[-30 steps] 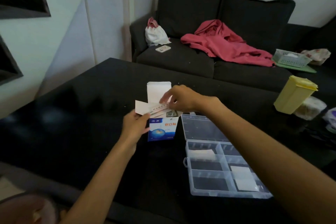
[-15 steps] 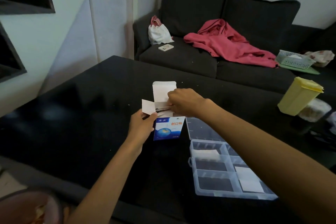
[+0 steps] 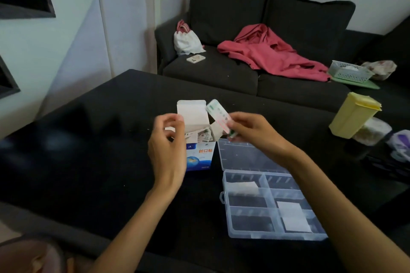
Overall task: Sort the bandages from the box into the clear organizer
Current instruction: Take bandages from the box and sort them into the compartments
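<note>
The blue and white bandage box [image 3: 199, 155] stands open on the black table [image 3: 88, 162], its lid flap raised and several wrapped bandages showing inside. My right hand [image 3: 250, 133] is shut on a small stack of bandages [image 3: 219, 117], held tilted above the box's right edge. My left hand [image 3: 168, 146] hovers in front of the box's left side, fingers loosely curled and apart, holding nothing. The clear organizer [image 3: 266, 201] lies open to the right of the box, with white pads in two of its compartments.
A yellow lidded container [image 3: 352, 115] and a small jar [image 3: 370, 131] stand at the table's right. Behind the table is a dark sofa [image 3: 244, 73] with a red garment, a white bag, a phone and a green basket.
My right hand has pulled a stack of bandages out of the box and lifted it to the right. My left hand has let go of the box's side and risen.
</note>
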